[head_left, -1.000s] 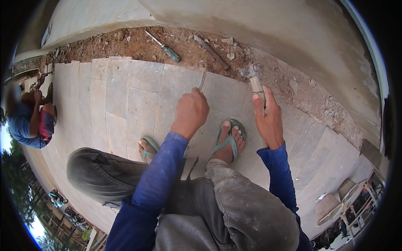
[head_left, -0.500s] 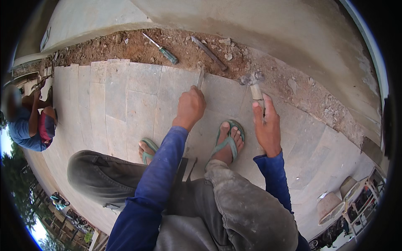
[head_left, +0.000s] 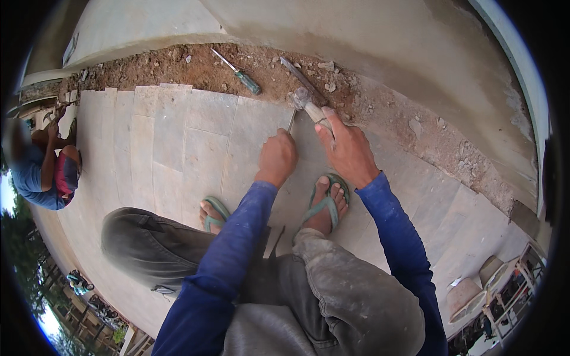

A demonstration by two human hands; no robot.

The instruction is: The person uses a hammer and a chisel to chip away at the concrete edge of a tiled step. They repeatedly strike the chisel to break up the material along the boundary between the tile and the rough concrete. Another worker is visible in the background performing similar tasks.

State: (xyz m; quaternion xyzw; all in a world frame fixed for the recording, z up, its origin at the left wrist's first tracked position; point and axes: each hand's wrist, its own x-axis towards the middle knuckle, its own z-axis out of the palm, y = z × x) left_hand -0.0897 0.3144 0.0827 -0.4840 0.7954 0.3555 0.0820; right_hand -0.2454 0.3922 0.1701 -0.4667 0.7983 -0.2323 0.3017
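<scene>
My left hand (head_left: 278, 155) is closed around a thin metal tool, probably a chisel (head_left: 292, 121), at the edge of the pale floor tiles (head_left: 202, 118). My right hand (head_left: 347, 148) grips the wooden handle of a hammer (head_left: 314, 110); its worn head is over the thin tool's upper end, and I cannot tell whether they touch. Beyond them, a green-handled screwdriver (head_left: 246, 80) and a dark metal bar (head_left: 297, 73) lie in the dirt strip (head_left: 154, 62).
A plastered wall (head_left: 368, 29) curves along the top. A crouching person (head_left: 38, 175) in blue holds tools at the left. My feet in green flip-flops (head_left: 329, 204) are on the tiles. Buckets and a metal frame (head_left: 493, 296) stand lower right; motorbikes (head_left: 80, 282) lower left.
My right hand has swung the hammer leftward and slightly up, bringing its head over the tool in my left hand. My left hand has shifted slightly right.
</scene>
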